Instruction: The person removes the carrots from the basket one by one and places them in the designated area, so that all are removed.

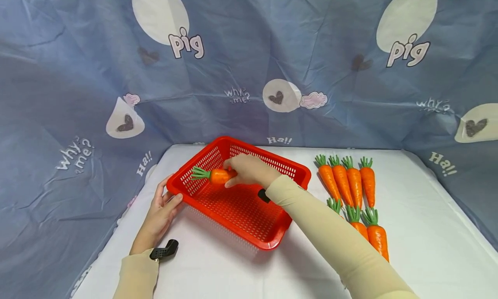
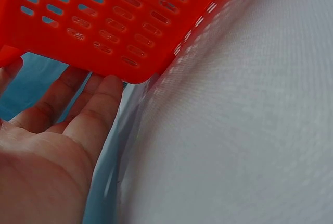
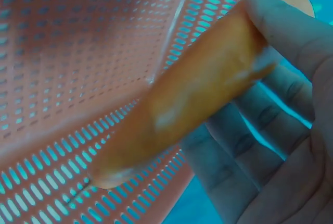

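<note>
A red perforated plastic basket (image 1: 241, 212) stands at an angle on the white table. My left hand (image 1: 160, 214) is at its left corner, thumb against the rim; in the left wrist view the fingers (image 2: 99, 109) reach under the edge of the red wall. My right hand (image 1: 249, 169) holds an orange carrot (image 1: 221, 176) with a green top over the inside of the basket. The leafy end points left in the head view. In the right wrist view the thumb and fingers grip the carrot (image 3: 177, 99) near its thick end, and its thin tip hangs free above the basket.
Right of the basket, several carrots (image 1: 355, 184) lie side by side in a back row. More carrots (image 1: 377, 238) lie in front of them, partly hidden by my right sleeve (image 1: 330, 234). A blue printed cloth (image 1: 233, 65) hangs behind the table.
</note>
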Motion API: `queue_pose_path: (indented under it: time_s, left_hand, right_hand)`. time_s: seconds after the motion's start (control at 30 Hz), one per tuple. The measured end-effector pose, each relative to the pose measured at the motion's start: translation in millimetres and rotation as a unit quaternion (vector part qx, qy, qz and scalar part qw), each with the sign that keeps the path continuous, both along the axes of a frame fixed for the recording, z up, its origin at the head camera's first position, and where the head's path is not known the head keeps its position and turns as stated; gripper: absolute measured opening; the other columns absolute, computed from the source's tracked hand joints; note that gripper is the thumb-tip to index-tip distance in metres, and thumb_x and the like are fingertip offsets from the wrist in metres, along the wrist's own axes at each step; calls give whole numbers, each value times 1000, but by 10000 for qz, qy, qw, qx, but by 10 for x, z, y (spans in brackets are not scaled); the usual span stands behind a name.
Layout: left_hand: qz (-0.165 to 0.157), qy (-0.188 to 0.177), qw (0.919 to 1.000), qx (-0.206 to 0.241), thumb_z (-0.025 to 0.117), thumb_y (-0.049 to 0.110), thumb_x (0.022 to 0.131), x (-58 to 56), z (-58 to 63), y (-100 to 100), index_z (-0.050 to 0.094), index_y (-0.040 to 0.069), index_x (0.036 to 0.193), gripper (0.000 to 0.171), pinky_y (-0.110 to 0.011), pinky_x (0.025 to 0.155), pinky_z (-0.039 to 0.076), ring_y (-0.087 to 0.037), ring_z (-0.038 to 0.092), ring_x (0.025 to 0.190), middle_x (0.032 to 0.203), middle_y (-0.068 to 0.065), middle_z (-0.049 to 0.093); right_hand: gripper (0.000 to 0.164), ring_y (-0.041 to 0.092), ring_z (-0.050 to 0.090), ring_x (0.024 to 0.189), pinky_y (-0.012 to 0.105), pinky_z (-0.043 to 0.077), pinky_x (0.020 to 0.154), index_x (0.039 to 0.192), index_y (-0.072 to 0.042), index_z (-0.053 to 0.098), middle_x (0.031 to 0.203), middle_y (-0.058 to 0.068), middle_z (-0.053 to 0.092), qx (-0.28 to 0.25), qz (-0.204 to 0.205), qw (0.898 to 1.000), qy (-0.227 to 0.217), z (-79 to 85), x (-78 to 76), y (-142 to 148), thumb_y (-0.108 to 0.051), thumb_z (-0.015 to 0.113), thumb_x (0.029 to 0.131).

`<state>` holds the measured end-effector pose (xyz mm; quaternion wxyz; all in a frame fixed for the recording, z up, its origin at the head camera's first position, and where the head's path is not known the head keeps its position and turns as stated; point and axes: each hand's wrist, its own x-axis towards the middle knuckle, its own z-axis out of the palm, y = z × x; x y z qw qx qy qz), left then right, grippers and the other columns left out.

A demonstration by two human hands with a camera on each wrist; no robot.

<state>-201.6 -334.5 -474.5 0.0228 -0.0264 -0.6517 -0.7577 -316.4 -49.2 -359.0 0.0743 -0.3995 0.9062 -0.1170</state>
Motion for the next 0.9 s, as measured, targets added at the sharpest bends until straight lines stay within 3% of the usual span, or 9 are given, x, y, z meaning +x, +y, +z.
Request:
queue_pose_path:
  time_s: [0.3,0.7,0.9]
  left_hand:
    - [-29,94,10000,8,59,6,109,0,-23,-21,27,27,165,68,-22,101,60,-6,66,126,150,0,53]
    - [-95,194,9998,23,59,4,109,-7,-15,-8,27,26,164,68,-22,100,60,-5,67,124,148,3,55]
    - [-152,277,9994,151,57,2,109,1,-22,-10,28,25,164,67,-22,100,60,-6,67,124,148,3,56]
  right_hand:
    - [56,19,69,106,38,58,100,134,-12,70,116,4,76,-601,-467,9955,-570,54,16,200,-44,86,91]
    - [47,16,64,87,30,55,82,121,-9,74,96,1,74,-1234,-669,9886,-542,156,77,428,-42,88,90]
    - [48,18,60,82,30,52,79,116,-6,72,90,3,69,-1554,-1131,9805,-410,214,146,533,-44,87,91]
